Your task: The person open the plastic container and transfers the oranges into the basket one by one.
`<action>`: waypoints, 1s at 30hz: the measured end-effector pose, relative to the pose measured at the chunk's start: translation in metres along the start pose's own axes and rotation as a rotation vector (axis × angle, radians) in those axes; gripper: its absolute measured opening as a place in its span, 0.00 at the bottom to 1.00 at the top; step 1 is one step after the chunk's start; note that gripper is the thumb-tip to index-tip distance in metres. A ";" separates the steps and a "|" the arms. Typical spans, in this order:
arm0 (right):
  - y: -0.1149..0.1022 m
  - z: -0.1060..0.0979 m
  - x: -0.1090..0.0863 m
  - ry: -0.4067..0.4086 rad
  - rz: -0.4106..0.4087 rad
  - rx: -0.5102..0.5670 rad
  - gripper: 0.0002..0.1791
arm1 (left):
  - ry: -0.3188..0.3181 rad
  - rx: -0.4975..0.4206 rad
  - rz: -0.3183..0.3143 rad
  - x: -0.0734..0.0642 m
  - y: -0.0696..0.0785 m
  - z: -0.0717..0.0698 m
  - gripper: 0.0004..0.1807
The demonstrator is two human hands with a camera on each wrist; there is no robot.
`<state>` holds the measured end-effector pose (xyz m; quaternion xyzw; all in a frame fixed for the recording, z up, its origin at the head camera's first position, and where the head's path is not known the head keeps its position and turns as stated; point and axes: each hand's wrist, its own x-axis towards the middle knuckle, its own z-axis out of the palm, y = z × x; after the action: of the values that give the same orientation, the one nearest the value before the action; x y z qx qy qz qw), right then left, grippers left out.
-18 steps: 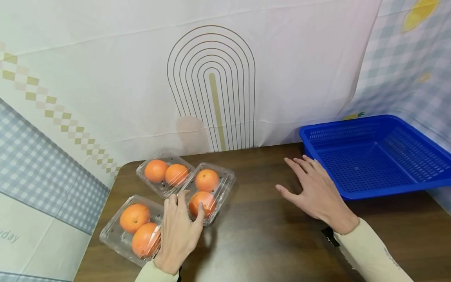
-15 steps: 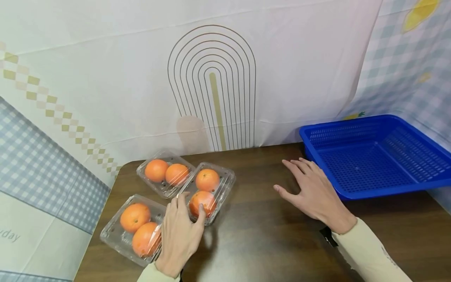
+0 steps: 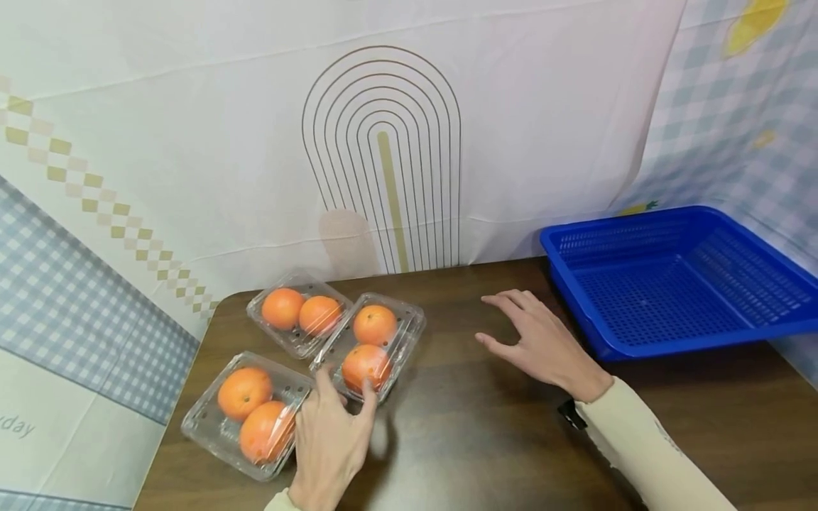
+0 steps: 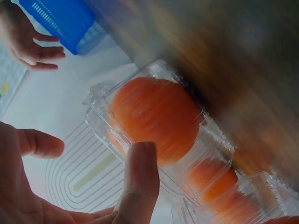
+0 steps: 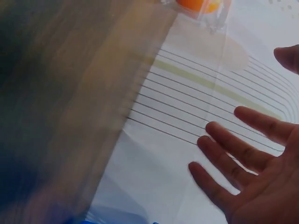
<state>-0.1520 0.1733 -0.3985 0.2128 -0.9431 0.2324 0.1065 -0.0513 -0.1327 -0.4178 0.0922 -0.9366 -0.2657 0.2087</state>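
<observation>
In the head view, my left hand [image 3: 332, 443] hovers at the near end of a clear plastic clamshell box [image 3: 404, 341] holding two oranges [image 3: 374, 325]. Its thumb and index finger are spread apart. The left wrist view shows the nearer orange [image 4: 156, 119] inside the box, just beyond the parted fingers; contact with the box cannot be made out. My right hand [image 3: 543, 348] is held above the table, left of a blue plastic basket [image 3: 629, 351], fingers extended and holding nothing. The right wrist view shows that hand [image 5: 266, 172] with separated fingers.
Two more clear boxes with two oranges each stand on the left: one at the back [image 3: 299, 342], one in front [image 3: 214, 436]. The brown wooden table [image 3: 447, 426] meets a patterned cloth [image 3: 524, 142] behind.
My right hand has moved left, away from the basket. My left hand has drawn slightly back toward me and to the right. The boxes stay in place.
</observation>
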 end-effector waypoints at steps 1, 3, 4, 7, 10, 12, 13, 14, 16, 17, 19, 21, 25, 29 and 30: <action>0.001 0.003 0.002 -0.003 -0.004 0.013 0.36 | 0.005 0.000 0.009 -0.001 0.000 0.001 0.32; 0.002 0.008 0.005 -0.001 -0.015 0.031 0.36 | 0.012 -0.004 0.022 -0.004 0.000 0.004 0.33; 0.002 0.010 0.006 -0.001 -0.022 0.041 0.36 | 0.010 -0.005 0.021 -0.005 0.000 0.005 0.34; 0.001 0.017 0.011 -0.012 -0.054 0.067 0.37 | 0.001 0.002 -0.009 -0.011 0.001 0.008 0.37; -0.003 0.023 0.016 -0.031 -0.093 0.088 0.37 | -0.010 0.005 -0.045 -0.016 0.001 0.010 0.42; -0.004 0.027 0.018 -0.037 -0.113 0.097 0.37 | -0.012 -0.013 -0.044 -0.019 0.000 0.013 0.45; -0.005 0.028 0.019 -0.040 -0.117 0.102 0.37 | -0.015 -0.026 -0.040 -0.021 0.000 0.014 0.47; -0.005 0.030 0.020 -0.047 -0.120 0.105 0.37 | -0.014 -0.041 -0.035 -0.022 0.000 0.016 0.48; -0.006 0.033 0.022 -0.063 -0.122 0.111 0.36 | -0.007 -0.076 -0.016 -0.024 0.000 0.019 0.50; -0.005 0.035 0.023 -0.074 -0.121 0.115 0.36 | 0.000 -0.093 -0.004 -0.025 -0.001 0.020 0.50; -0.005 0.038 0.025 -0.098 -0.122 0.129 0.36 | 0.022 -0.115 0.021 -0.025 -0.001 0.022 0.51; -0.005 0.041 0.028 -0.122 -0.129 0.161 0.36 | 0.046 -0.126 0.051 -0.025 -0.002 0.024 0.51; -0.008 0.046 0.036 -0.160 -0.139 0.243 0.38 | 0.042 -0.133 0.072 -0.023 -0.002 0.024 0.51; -0.013 0.049 0.046 -0.196 -0.133 0.301 0.39 | -0.016 -0.129 0.033 -0.021 0.002 0.023 0.52; -0.015 0.050 0.047 -0.206 -0.128 0.313 0.39 | -0.023 -0.126 0.028 -0.020 0.003 0.023 0.52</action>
<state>-0.1923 0.1209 -0.4220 0.3089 -0.8859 0.3460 -0.0102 -0.0432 -0.1138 -0.4404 0.0627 -0.9215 -0.3225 0.2071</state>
